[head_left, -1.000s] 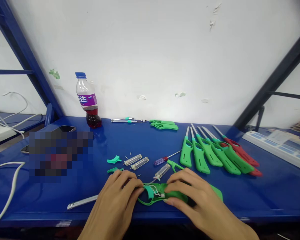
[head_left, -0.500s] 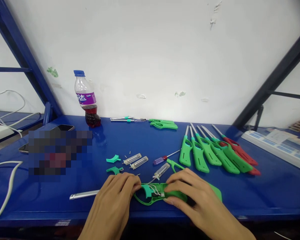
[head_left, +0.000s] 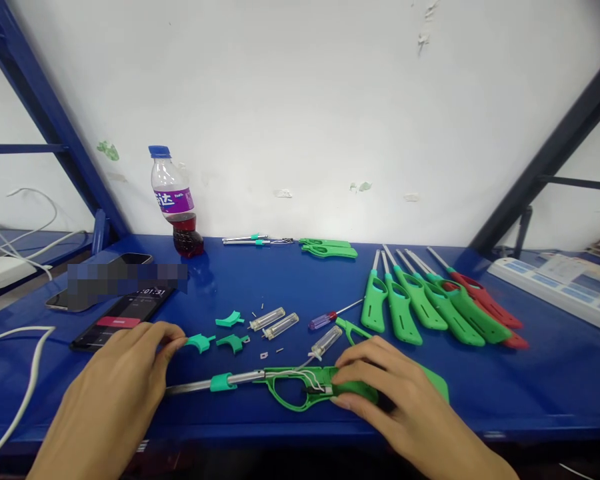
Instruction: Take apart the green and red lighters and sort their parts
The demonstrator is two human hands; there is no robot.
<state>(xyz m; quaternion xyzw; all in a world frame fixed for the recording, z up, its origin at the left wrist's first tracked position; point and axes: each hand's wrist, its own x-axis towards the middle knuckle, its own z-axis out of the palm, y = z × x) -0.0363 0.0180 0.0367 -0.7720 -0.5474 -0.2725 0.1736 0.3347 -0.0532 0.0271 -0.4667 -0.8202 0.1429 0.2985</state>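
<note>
The open green lighter body (head_left: 300, 393) lies flat near the front edge of the blue table (head_left: 530, 393), its inside facing up with thin white wires (head_left: 311, 381) showing; a metal tube (head_left: 190, 387) with a teal collar (head_left: 223, 383) runs out of it to the left. The right hand (head_left: 385, 390) covers the handle end, fingers curled over the top and thumb against the near edge, clamping the shell to the table. The left hand (head_left: 125, 373) is well left of the shell and apart from it; its thumb and forefinger are pressed together on a small teal trigger piece (head_left: 199, 343), held just above the table.

Just beside that piece lies a second teal part (head_left: 233, 343), and a third (head_left: 229, 321) sits a little farther back; near them are two clear fuel cartridges (head_left: 273, 322), with another cartridge (head_left: 326, 341) close to the right hand's fingers; a purple-handled screwdriver (head_left: 327, 319) lies behind it. To the right stands a row of finished green lighters (head_left: 415, 307), with red lighters (head_left: 485, 310) at its far end. On the left a phone (head_left: 123, 313) lies face up beside a white cable (head_left: 25, 380); a bottle (head_left: 175, 200) of dark drink stands by the wall.
</note>
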